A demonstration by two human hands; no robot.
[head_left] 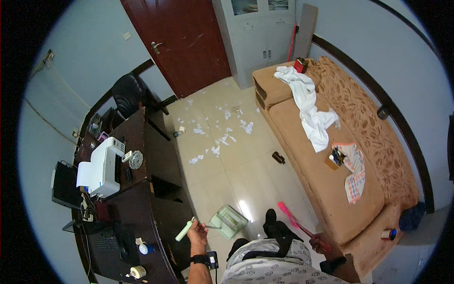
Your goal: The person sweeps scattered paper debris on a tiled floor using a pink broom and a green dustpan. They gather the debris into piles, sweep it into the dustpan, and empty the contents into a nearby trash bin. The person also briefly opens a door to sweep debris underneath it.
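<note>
My left hand [197, 231] is closed around the handle of a pale green dustpan [233, 227], whose pan hangs low over the tiled floor just to the hand's right. Whether the pan touches the tiles I cannot tell. In my right hand [319, 243], beside the sofa's near end, is a broom [287, 214] with a reddish handle and bright pink bristles. Its head points forward and left, past my dark shoe. Torn white paper scraps [222, 139] lie scattered over the tiles farther ahead, toward the door.
On the left, a dark desk [146, 213] carries a white printer [105, 168]. A black chair [127, 94] stands behind it. The tan sofa [321, 194] runs along the right, with a white cloth [302, 109] on it. A brown bottle [278, 157] lies on the floor near the sofa.
</note>
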